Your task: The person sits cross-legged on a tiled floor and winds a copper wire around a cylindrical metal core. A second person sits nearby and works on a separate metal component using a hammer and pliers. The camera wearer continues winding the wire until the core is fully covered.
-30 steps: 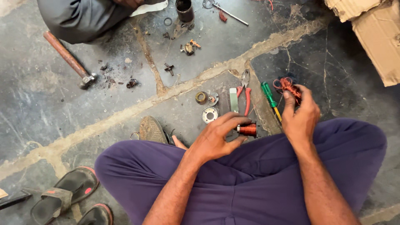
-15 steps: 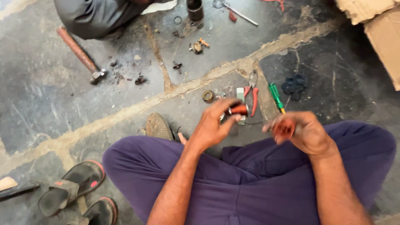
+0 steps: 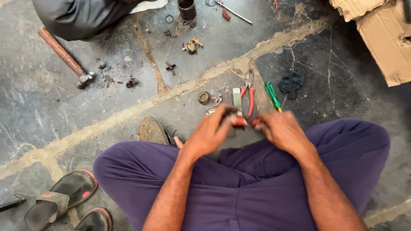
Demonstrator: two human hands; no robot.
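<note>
Two hands meet on a small copper-coloured part above the lap.

The left hand (image 3: 210, 131) pinches the copper-coloured part (image 3: 238, 122) in closed fingers; the right hand (image 3: 280, 130) closes on its other end, blurred. At 12 o'clock from the part lie red-handled pliers (image 3: 249, 90), at 1 o'clock a green screwdriver (image 3: 272, 96), at 10 o'clock a hammer (image 3: 67, 58), all on the cracked concrete floor (image 3: 38, 107).

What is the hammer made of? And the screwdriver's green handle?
The hammer looks to have a reddish-brown wooden handle, worn and matte, and a dull grey metal head. The screwdriver handle seems plastic: bright green and smooth, with a slight shine. Both lie on the floor, away from the hands.
</note>
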